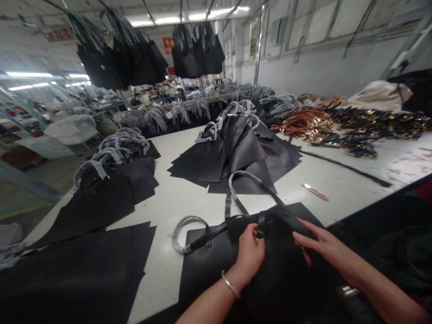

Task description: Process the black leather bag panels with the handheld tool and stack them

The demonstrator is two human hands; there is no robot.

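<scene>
While I look down, the black bag lies flat at the near table edge, under both hands. My left hand is closed, pinching the bag near the strap base. My right hand is spread flat on the bag's right part. Wrapped handles stick out to the left. White table surface is free ahead, near a pink tool.

The one camera sat on my head and looked forward and down across the white table from its near edge. It was close to my hands at the bottom of the view, while the table's far edge and the hall beyond lay well away.
</scene>
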